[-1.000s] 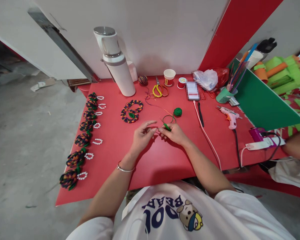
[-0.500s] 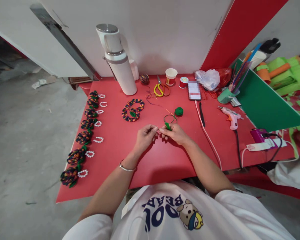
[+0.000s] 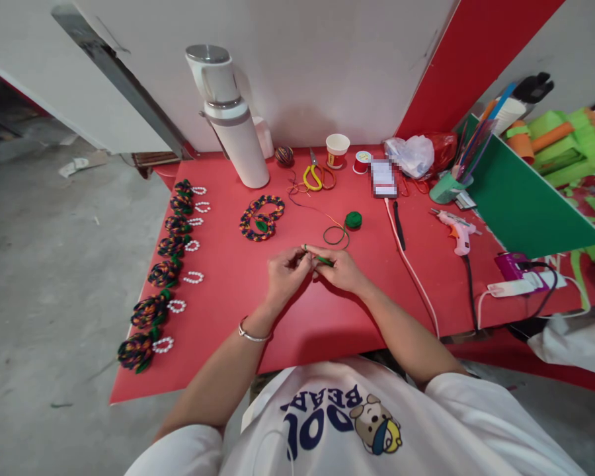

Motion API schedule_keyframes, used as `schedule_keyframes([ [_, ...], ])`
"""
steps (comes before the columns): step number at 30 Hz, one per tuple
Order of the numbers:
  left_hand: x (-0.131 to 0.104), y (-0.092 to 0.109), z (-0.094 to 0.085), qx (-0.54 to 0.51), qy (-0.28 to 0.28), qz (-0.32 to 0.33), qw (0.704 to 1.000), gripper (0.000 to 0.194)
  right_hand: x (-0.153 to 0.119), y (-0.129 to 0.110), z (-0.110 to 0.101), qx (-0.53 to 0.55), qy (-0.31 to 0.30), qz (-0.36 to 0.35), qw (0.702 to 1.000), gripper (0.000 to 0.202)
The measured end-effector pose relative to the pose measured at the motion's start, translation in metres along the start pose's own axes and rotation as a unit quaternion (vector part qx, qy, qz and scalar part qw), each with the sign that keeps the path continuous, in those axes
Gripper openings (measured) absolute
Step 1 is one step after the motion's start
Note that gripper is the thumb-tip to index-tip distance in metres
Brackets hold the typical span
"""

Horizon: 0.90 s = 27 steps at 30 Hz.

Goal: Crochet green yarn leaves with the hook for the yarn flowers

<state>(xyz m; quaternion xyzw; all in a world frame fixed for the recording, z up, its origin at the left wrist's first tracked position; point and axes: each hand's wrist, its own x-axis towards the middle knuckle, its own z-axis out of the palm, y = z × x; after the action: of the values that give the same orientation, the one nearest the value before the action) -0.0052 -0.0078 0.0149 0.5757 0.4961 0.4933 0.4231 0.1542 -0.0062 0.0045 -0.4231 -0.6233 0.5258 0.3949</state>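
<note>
My left hand (image 3: 287, 272) and my right hand (image 3: 341, 268) meet over the red table (image 3: 297, 324), fingertips touching. A slim green tool (image 3: 324, 261) lies in my right hand, with its fingers closed round it. The left fingers are pinched together at a strand of green yarn near the fingertips; the piece itself is tiny and partly hidden. Beyond the hands, a green yarn ball (image 3: 354, 220) sits beside a loop of yarn. To the left lies a braided multicoloured ring (image 3: 262, 218) with a green leaf.
Yarn flowers (image 3: 164, 272) and white bead loops (image 3: 193, 277) line the left edge. Behind stand a white flask (image 3: 238, 142), scissors (image 3: 313, 177), a paper cup (image 3: 337, 151) and a phone (image 3: 384, 178). A pink glue gun (image 3: 459, 231) with cables lies right.
The green tool has tilted from upright to nearly flat in my right hand. The fingers of both hands have shifted closer together, and the view has moved slightly.
</note>
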Motion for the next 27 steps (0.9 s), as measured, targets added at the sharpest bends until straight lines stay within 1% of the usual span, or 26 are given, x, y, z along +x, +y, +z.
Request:
schedule_keyframes([
  [1,0.001,-0.002,-0.001,0.047,0.013,0.020,0.999,0.017,-0.001,0.001,0.000,-0.066,0.012,-0.026,0.997,0.047],
  [3,0.002,-0.004,-0.002,0.108,0.027,0.051,0.992,0.025,-0.003,0.001,-0.001,-0.205,0.022,-0.068,0.976,0.054],
  [5,0.003,-0.006,-0.004,0.121,0.021,0.058,0.991,0.030,-0.004,-0.001,-0.004,-0.320,0.017,-0.085,0.943,0.060],
  [6,0.003,-0.006,-0.004,0.119,0.016,0.056,0.991,0.029,-0.004,-0.002,-0.005,-0.358,0.017,-0.089,0.929,0.061],
  [8,0.002,-0.007,-0.004,0.102,0.003,0.047,0.994,0.024,-0.005,-0.005,-0.007,-0.397,0.020,-0.100,0.912,0.056],
  [12,0.001,-0.006,-0.001,0.051,-0.031,0.020,0.998,0.016,-0.005,-0.008,-0.010,-0.419,0.030,-0.101,0.902,0.030],
  [15,0.000,-0.005,0.001,0.020,-0.045,-0.014,0.999,0.016,-0.004,-0.007,-0.012,-0.427,0.034,-0.091,0.899,0.020],
  [17,0.001,-0.006,0.002,-0.002,-0.043,-0.044,0.998,0.018,-0.003,-0.006,-0.013,-0.426,0.042,-0.098,0.898,0.021],
  [19,0.002,-0.009,0.001,-0.029,-0.040,-0.072,0.996,0.021,-0.003,-0.006,-0.013,-0.421,0.044,-0.120,0.898,0.025],
  [22,0.005,-0.012,-0.002,-0.061,-0.032,-0.088,0.994,0.024,-0.003,-0.006,-0.012,-0.404,0.043,-0.154,0.900,0.032],
  [24,0.005,-0.013,-0.003,-0.064,-0.025,-0.081,0.994,0.024,-0.004,-0.006,-0.010,-0.376,0.056,-0.159,0.911,0.032],
  [27,0.005,-0.011,-0.003,-0.049,-0.027,-0.070,0.996,0.020,-0.004,-0.005,-0.007,-0.299,0.084,-0.150,0.939,0.027],
])
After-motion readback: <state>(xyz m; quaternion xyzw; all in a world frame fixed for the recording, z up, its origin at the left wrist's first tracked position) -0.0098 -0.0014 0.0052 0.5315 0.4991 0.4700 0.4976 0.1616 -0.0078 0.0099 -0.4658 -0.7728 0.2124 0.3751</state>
